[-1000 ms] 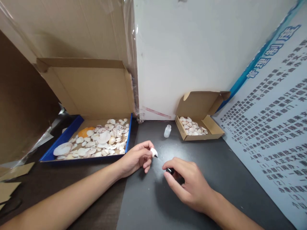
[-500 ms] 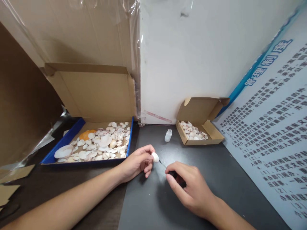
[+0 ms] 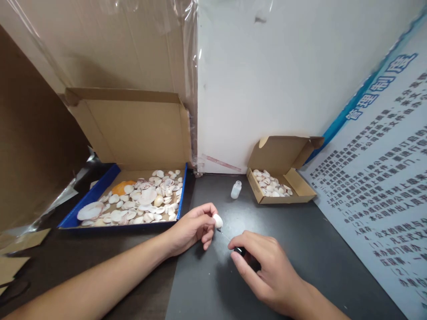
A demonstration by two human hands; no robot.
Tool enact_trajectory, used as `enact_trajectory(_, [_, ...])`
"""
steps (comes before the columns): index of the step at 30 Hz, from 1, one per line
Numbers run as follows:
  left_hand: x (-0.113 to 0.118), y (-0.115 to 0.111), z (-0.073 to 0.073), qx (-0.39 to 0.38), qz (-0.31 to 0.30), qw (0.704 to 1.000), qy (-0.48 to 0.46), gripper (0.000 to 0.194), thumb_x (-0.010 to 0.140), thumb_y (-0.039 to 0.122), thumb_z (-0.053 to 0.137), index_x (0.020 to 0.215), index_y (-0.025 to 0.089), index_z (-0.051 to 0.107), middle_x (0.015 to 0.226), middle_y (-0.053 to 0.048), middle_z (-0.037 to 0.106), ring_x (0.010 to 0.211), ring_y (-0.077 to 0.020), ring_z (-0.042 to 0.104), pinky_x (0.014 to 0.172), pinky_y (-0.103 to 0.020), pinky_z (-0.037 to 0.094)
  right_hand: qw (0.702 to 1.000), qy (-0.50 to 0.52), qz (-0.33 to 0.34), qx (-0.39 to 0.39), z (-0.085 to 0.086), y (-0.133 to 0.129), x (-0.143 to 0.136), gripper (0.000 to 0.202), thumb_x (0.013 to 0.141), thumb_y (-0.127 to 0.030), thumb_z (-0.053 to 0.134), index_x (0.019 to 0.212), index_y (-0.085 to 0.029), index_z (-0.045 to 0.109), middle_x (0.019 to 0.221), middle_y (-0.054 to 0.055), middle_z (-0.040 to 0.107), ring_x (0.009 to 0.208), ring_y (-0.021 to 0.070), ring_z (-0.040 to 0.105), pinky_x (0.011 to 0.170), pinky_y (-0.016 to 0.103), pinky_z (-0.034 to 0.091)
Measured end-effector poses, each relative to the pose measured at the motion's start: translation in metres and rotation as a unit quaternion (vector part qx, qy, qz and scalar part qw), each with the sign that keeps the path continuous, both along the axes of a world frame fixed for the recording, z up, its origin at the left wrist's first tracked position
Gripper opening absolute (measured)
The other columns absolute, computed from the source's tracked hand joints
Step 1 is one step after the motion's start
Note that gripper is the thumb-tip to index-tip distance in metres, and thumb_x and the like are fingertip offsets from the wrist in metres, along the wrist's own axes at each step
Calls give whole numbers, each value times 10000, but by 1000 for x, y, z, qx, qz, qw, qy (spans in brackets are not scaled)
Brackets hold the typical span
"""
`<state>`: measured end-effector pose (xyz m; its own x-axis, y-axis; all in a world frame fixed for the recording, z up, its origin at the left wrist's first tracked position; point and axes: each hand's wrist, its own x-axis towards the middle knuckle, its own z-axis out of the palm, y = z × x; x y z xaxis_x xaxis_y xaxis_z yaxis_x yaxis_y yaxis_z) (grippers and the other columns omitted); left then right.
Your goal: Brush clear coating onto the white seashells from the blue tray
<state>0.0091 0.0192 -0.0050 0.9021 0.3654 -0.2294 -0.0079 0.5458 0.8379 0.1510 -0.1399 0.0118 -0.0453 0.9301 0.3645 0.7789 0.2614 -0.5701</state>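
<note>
Between thumb and fingertips my left hand point(image 3: 196, 226) pinches a small white shell point(image 3: 218, 221) above the dark table point(image 3: 207, 284). My right hand point(image 3: 262, 262) is closed round the black cap point(image 3: 239, 251) of a thin brush point(image 3: 225, 234). The brush points up and left, its dark tip at the shell's lower edge; whether it touches is too small to tell. An uncapped small bottle point(image 3: 236, 190) with whitish contents stands upright beyond my hands.
At the left, a blue-edged open box point(image 3: 184, 186) holds many shells and an orange one. A smaller cardboard box point(image 3: 285, 201) with shells stands back right. A white panel point(image 3: 260, 89) rises behind; a printed board point(image 3: 383, 178) borders the right.
The brush tip has shifted from the shell's right side to its lower edge. My right hand has lowered its grip slightly, showing more of the black cap. The view has shifted slightly.
</note>
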Motion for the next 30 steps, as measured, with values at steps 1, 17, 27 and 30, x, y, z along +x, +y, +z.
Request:
enact_trajectory(1, [0,0,0,-1,-1,1000,0,119,770,168,583,806,167,470,717,20,555,390,-35,410,380,-183,421,1000,-1,1,1,0,0,0,99,905,-188,491,922,-191,588,732,-15,598,626,91,549,623,211,374])
enact_trajectory(17, [0,-1,2,-5,2,1000,-1,147,766,184,617,804,168,475,681,31,543,390,-36,405,376,-180,427,1000,-11,-8,7,-3,3,1,104,909,-196,496,949,-195,591,738,-13,587,627,100,545,617,222,361])
enact_trajectory(27, [-1,1,-2,-15,11,1000,-20,160,784,191,637,818,164,484,729,23,556,398,-34,418,385,-189,449,999,-32,-1,36,-5,5,1,120,902,-173,493,960,-201,594,744,0,582,621,116,534,600,229,353])
enact_trajectory(30, [-2,3,-3,-20,14,1000,-15,142,802,193,628,828,160,492,674,30,531,407,-39,412,391,-181,442,999,-28,-11,37,-6,7,1,117,910,-176,490,963,-198,593,745,0,580,620,113,536,600,227,355])
